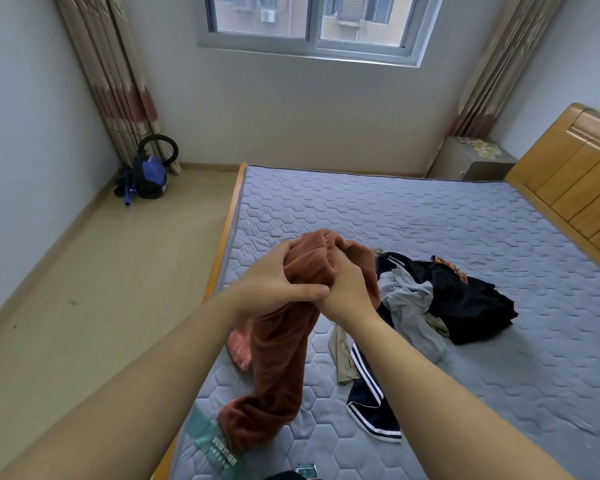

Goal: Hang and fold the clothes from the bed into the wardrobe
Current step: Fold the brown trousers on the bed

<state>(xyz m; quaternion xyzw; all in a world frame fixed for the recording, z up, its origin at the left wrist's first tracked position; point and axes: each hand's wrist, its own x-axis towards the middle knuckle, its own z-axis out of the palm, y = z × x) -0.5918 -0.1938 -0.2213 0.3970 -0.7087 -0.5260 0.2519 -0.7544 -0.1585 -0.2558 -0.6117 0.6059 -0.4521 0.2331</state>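
Both hands hold up a rust-brown fleece garment [281,358] over the near left part of the bed [430,220]. My left hand [274,285] grips its bunched top from the left. My right hand [343,289] grips the same bunch from the right, touching the left thumb. The garment hangs down and its lower end rests on the mattress. To the right lies a pile of clothes: a grey piece [409,306], a black piece [471,306], a navy piece with white stripes [371,403] and a beige piece [342,355]. No wardrobe is in view.
A wooden headboard [575,178] runs along the bed's right side, with a small cabinet [475,161] in the far corner. A blue vacuum cleaner [146,174] stands on the floor at the far left under the curtain. A window [312,22] is straight ahead.
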